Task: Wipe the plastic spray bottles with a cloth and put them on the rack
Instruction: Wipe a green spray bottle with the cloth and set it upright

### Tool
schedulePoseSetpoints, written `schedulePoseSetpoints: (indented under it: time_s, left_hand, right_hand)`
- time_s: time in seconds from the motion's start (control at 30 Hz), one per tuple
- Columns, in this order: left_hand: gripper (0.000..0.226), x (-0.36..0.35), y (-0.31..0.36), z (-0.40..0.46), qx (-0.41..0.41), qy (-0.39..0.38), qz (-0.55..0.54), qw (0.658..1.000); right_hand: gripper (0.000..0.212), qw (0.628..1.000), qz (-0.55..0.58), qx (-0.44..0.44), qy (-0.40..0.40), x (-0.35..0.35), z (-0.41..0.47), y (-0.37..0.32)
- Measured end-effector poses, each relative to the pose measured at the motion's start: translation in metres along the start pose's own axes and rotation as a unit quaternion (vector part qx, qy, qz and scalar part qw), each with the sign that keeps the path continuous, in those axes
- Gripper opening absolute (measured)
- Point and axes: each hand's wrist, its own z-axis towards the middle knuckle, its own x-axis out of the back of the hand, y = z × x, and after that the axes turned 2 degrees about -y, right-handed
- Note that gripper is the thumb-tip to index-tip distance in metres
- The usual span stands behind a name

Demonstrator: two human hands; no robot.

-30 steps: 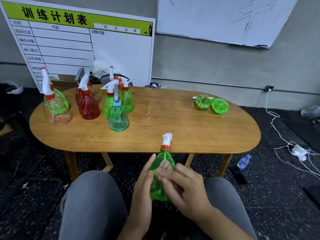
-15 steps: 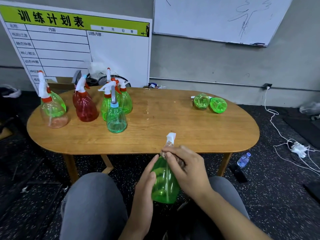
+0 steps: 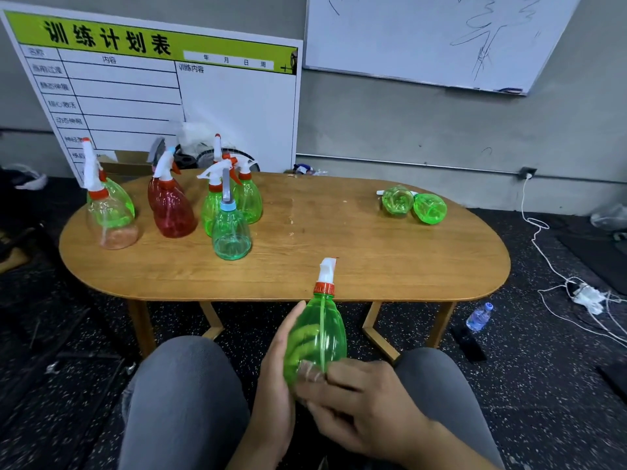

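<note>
Ahead of both hands, a wooden oval table (image 3: pixel 339 232) spans the view, its near edge just beyond the top of the held bottle. On it, forward and to the left of the left hand (image 3: pixel 276 378), stands a cluster of upright spray bottles (image 3: pixel 173 205): green ones, a red one, a clear one with a pale orange base and a teal one with a blue collar nearest the hands. Forward and to the right of the right hand (image 3: pixel 359 401), two green bottles (image 3: pixel 414 205) lie on their sides, touching each other. Between the person's grey-trousered knees, the green spray bottle (image 3: pixel 319 334) is held upright, its white nozzle and red collar pointing away from the hands toward the table edge. The left hand grips it from the left, fingers wrapped behind the body and showing through the green plastic. The right hand is at the bottle's lower front, fingertips curled against it and pinching a small pale scrap (image 3: pixel 310 373) to the plastic; whether that is the cloth cannot be told. Right of the right hand, a small water bottle (image 3: pixel 478 317) lies on the floor.
</note>
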Motion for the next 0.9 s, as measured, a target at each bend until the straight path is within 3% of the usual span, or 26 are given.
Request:
schedulePoseSetpoints:
  time_s: [0.17,0.27,0.53,0.7,0.8,0.9]
  left_hand:
    - [0.06,-0.004,0.0,0.0,-0.019,-0.023,0.037,0.999]
    - [0.06,-0.002,-0.002,0.002,-0.018,-0.026,0.051,0.998]
    - [0.068,0.004,-0.002,-0.001,0.018,0.002,0.01,1.0]
    - [0.071,0.0,0.002,0.0,0.02,0.006,-0.003,1.0]
    - [0.074,-0.002,0.008,-0.002,0.004,0.013,0.015,1.0]
    - [0.095,-0.001,0.011,-0.003,-0.017,-0.003,0.082,0.996]
  right_hand:
    - [0.024,0.97,0.06,-0.197,0.129,0.007,0.03,0.02]
    - [0.025,0.958,0.058,-0.259,0.106,0.001,0.045,0.032]
    - [0.017,0.996,0.015,-0.071,0.042,-0.013,0.016,0.003]
    - [0.016,0.999,-0.024,0.02,-0.017,-0.011,-0.005,-0.007]
    - [0.021,0.997,0.058,-0.043,0.037,-0.003,-0.009,-0.007]
    - [0.022,0.969,0.121,-0.171,0.131,0.004,-0.005,0.002]
